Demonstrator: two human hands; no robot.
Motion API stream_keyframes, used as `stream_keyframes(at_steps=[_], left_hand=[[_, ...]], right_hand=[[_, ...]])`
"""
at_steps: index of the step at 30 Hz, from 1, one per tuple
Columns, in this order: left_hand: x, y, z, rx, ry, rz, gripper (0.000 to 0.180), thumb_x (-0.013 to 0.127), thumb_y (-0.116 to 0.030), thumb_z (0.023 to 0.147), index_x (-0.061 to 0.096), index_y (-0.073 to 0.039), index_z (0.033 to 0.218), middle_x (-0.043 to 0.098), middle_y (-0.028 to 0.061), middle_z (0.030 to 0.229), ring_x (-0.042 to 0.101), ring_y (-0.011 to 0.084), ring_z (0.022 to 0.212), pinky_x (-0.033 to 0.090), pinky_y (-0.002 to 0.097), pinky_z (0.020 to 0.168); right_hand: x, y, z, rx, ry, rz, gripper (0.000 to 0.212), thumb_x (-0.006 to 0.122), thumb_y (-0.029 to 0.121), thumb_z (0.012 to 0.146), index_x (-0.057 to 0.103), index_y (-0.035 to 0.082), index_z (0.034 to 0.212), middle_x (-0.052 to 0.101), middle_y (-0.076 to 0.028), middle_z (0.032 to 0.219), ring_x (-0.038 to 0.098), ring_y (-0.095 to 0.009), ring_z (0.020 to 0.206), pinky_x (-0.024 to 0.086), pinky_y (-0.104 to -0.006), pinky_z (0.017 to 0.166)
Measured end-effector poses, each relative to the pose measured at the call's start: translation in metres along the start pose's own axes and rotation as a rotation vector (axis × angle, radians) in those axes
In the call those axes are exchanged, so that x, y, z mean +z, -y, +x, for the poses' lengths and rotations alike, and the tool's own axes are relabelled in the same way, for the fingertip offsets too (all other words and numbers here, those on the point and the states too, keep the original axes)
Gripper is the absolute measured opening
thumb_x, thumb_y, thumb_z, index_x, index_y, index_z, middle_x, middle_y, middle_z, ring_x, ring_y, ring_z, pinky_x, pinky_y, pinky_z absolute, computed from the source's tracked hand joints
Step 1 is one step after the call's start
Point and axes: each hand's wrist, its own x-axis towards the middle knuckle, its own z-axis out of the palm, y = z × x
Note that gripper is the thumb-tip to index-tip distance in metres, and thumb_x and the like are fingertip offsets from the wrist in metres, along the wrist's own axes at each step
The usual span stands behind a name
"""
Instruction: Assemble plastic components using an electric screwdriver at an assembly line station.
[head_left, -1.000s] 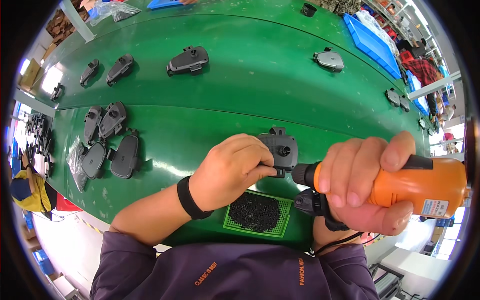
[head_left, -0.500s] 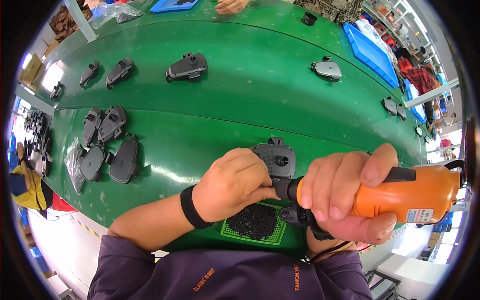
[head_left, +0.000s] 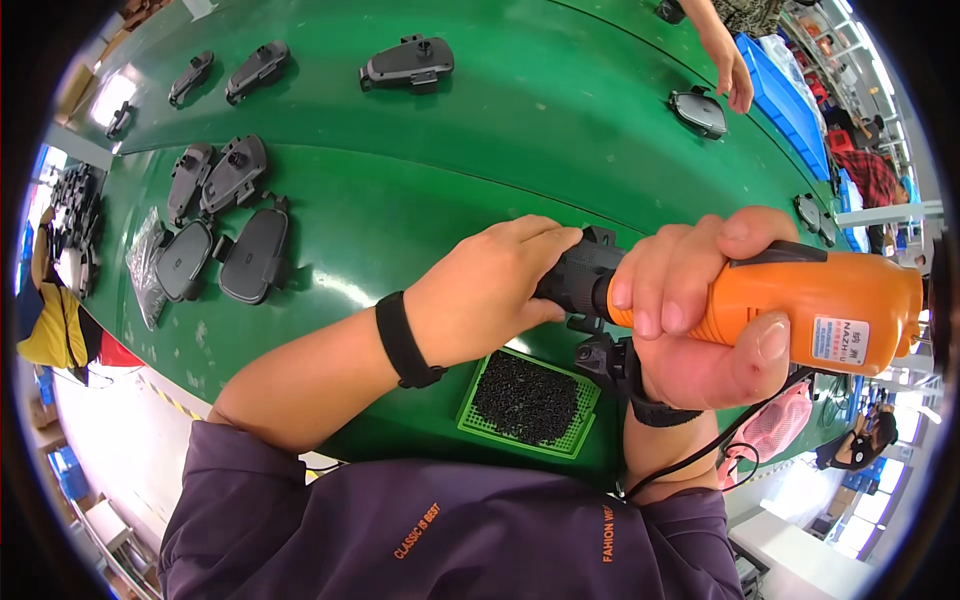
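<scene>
With my right hand (head_left: 700, 310), closed, I grip an orange electric screwdriver (head_left: 840, 305) lying level, its black nose pointing left. The nose meets a dark grey phone holder (head_left: 597, 243). My left hand (head_left: 505, 285) is closed on this holder's near-left side, and the two hands and the screwdriver cover most of it. The bit's tip is hidden. Below my hands, a green mesh tray (head_left: 583, 428) holds a heap of small black screws (head_left: 525, 398). A black strap with a small device (head_left: 600, 358) is on my right wrist.
Several phone holders (head_left: 255, 255) lie on the green table (head_left: 400, 210) at left, beside a clear plastic bag (head_left: 147, 275). Others sit farther back. Another person's hand (head_left: 735, 75) hangs near a holder (head_left: 698, 113) at far right, by a blue tray (head_left: 785, 110).
My hands have come together over the phone holder, with the screwdriver's nose now over it, hiding its face. The other person's hand has come to the far-right holder. The whole view has shifted.
</scene>
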Motion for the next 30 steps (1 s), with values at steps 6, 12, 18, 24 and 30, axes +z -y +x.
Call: stream_keyframes(at_steps=[6,12,18,24,30], left_hand=[[-0.005,0.004,-0.008,-0.097,0.097,-0.053,0.063,0.08,-0.01,0.071,0.056,0.005,0.127,0.061,0.0201,0.114,0.063,0.0381,0.103,0.053,0.0426,0.089],[-0.006,0.01,-0.013,-0.083,0.084,-0.042,0.064,0.081,-0.009,0.07,0.057,0.002,0.128,0.062,0.0179,0.113,0.063,0.0355,0.1,0.054,0.0408,0.086],[0.0,0.018,-0.017,-0.028,0.043,-0.018,0.061,0.081,-0.01,0.071,0.059,0.0,0.127,0.063,0.0165,0.111,0.063,0.0342,0.101,0.054,0.0402,0.084],[0.003,0.012,-0.016,-0.06,0.079,-0.022,0.058,0.079,-0.011,0.072,0.06,-0.001,0.125,0.064,0.0161,0.109,0.063,0.0341,0.102,0.054,0.0401,0.085],[0.003,0.016,-0.017,-0.064,0.061,-0.05,0.06,0.079,-0.011,0.072,0.057,0.002,0.126,0.062,0.0186,0.109,0.063,0.0384,0.099,0.052,0.0425,0.089]], right_hand=[[0.009,-0.012,-0.005,0.027,-0.003,-0.041,0.052,0.061,0.047,0.092,0.046,0.003,0.115,0.053,-0.003,0.066,0.05,-0.016,0.052,0.049,-0.034,0.057],[0.016,-0.028,-0.008,0.05,-0.005,-0.056,0.05,0.062,0.048,0.091,0.046,0.004,0.11,0.052,-0.003,0.065,0.05,-0.015,0.051,0.049,-0.0331,0.055],[0.029,-0.032,-0.013,0.034,0.042,-0.131,0.045,0.066,0.045,0.089,0.046,0.007,0.103,0.052,-0.003,0.065,0.049,-0.014,0.05,0.048,-0.031,0.053],[0.02,-0.033,-0.015,-0.007,0.077,-0.101,0.044,0.067,0.042,0.089,0.046,0.006,0.102,0.051,-0.002,0.064,0.049,-0.014,0.05,0.048,-0.0313,0.053],[0.022,-0.011,-0.025,-0.018,-0.078,-0.013,0.049,0.074,0.037,0.085,0.047,0.004,0.11,0.055,-0.003,0.066,0.053,-0.016,0.053,0.049,-0.0337,0.056]])
